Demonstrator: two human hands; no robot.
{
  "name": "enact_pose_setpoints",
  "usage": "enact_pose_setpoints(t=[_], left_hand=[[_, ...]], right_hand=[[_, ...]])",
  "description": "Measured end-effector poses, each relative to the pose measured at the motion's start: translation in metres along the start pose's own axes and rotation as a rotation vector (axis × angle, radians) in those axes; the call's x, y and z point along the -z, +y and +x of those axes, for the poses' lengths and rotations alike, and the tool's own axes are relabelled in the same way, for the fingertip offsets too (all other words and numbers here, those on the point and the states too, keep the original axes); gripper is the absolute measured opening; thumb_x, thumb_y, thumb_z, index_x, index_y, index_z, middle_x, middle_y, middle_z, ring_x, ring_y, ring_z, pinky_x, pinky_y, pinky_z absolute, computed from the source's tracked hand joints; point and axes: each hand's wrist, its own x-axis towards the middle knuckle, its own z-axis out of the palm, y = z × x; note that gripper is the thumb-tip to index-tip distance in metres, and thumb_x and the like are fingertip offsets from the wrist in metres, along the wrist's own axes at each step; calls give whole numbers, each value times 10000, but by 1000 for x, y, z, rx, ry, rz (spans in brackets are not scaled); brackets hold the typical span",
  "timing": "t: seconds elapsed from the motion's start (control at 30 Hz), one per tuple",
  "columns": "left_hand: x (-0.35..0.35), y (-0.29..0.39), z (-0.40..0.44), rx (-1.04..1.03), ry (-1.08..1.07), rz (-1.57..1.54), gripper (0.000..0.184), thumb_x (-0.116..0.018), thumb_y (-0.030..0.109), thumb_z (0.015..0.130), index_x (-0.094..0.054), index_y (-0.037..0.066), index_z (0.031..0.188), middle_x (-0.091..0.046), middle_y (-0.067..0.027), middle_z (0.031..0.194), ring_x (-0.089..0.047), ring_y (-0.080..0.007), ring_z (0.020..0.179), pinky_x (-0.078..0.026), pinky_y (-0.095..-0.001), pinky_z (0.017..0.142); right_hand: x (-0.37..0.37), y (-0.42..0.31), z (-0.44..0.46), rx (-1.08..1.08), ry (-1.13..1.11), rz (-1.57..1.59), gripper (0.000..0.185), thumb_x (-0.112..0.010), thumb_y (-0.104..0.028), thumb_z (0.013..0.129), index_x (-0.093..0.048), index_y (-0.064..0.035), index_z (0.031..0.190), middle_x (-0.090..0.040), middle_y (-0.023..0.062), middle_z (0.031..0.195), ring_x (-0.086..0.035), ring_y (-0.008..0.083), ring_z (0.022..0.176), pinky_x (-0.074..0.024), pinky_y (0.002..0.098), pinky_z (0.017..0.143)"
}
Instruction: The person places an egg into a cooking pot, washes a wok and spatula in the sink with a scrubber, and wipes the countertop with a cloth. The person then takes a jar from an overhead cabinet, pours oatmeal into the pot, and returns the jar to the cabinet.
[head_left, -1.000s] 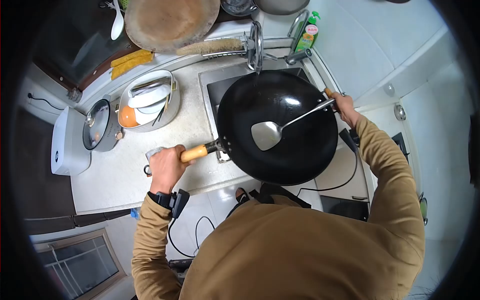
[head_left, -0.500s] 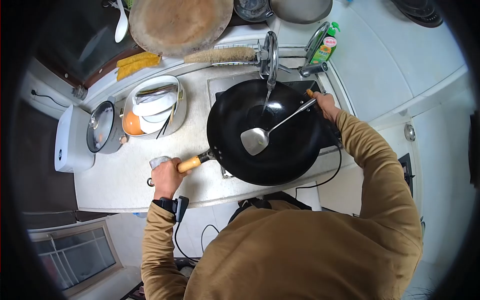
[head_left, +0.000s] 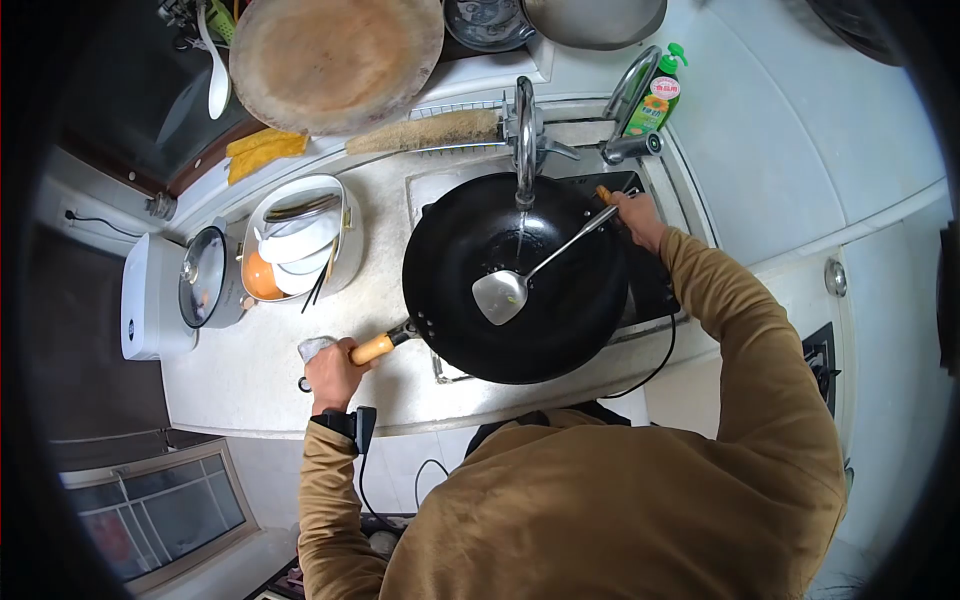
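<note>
A large black wok (head_left: 540, 320) lies over the sink (head_left: 425, 185), under the chrome faucet (head_left: 524, 140), from which water runs into it. My left hand (head_left: 334, 374) is closed round the wok's wooden handle (head_left: 372, 349), with a grey cloth (head_left: 314, 347) beside it. At the opposite rim my right hand (head_left: 638, 220) grips the small wooden side handle (head_left: 603, 192) together with the end of a metal spatula (head_left: 500, 297). The spatula's blade rests inside the wok, with a small green bit on it.
Left on the counter stand a white basin (head_left: 350, 240) of dishes, a lidded pot (head_left: 205, 275) and a white appliance (head_left: 150, 300). Behind are a round board (head_left: 335, 60), a brush (head_left: 430, 130) and yellow cloths (head_left: 265, 150). A green soap bottle (head_left: 655, 100) stands back right.
The wok, held in both hands, has moved left over the sink, so that the faucet is above its inside. A stream of water now falls into it. The camera view has shifted.
</note>
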Motion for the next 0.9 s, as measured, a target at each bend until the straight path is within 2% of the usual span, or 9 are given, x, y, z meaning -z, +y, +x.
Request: enact_pose_setpoints(t=[0.33,0.43,0.5,0.53,0.6,0.73,0.8,0.87,0.9], left_hand=[[-10,6,6,72,-15,14,376,-841,402,592,-697,132,810,-662,-62,673,-645,-260,623,-489,-372,578],[-12,4,7,88,-38,-4,372,-841,396,591,-693,128,803,-659,-65,669,-642,-265,617,-492,-376,576],[-13,3,8,115,-74,-3,373,-840,384,595,-690,130,823,-659,-60,676,-640,-263,625,-481,-383,592],[-14,3,8,124,-80,-1,373,-840,376,594,-689,135,836,-660,-55,684,-641,-260,636,-472,-395,615],[-14,4,9,138,-85,1,375,-840,367,594,-688,140,850,-662,-50,692,-642,-257,648,-464,-407,638],[-11,9,11,234,-148,-13,368,-848,317,582,-688,159,873,-673,-28,780,-640,-227,787,-424,-491,753],[-7,10,8,274,-155,-60,372,-851,301,578,-688,164,883,-680,-19,845,-634,-216,868,-418,-545,816],[-3,9,2,246,-149,-93,434,-853,277,578,-678,182,964,-642,-21,1060,-564,-223,1076,-309,-706,916],[2,12,-1,256,-144,-93,434,-853,277,578,-678,182,964,-642,-21,1060,-564,-223,1076,-309,-706,916]], right_hand=[[11,-1,15,-85,-79,-71,317,-696,-226,759,-621,78,711,-595,109,644,-548,171,529,-412,349,484],[14,-10,15,-147,-115,-203,391,-678,-258,789,-612,117,876,-636,171,823,-616,203,703,-469,351,594],[9,-5,26,36,-53,-374,516,-644,-312,825,-552,124,1086,-604,228,1060,-618,273,915,-494,388,772],[8,-15,23,33,-57,-372,516,-644,-312,825,-552,124,1086,-604,228,1060,-618,273,915,-494,388,772],[3,-44,18,961,237,-973,594,-608,-364,846,-485,70,1233,-531,238,1225,-566,344,1045,-454,429,916],[-33,-89,39,920,-39,-713,532,-604,-388,843,-545,-10,1214,-580,209,1173,-556,381,1038,-444,464,924],[-51,-104,58,588,-177,-751,458,-617,-381,837,-615,-40,1142,-626,188,1107,-543,367,1083,-435,461,934],[-69,-94,85,625,-143,-755,431,-625,-377,832,-639,-43,1104,-645,184,1056,-552,372,1069,-443,461,922],[-78,-88,96,656,-99,-763,406,-632,-372,827,-664,-45,1066,-663,179,1005,-561,377,1055,-451,461,911]])
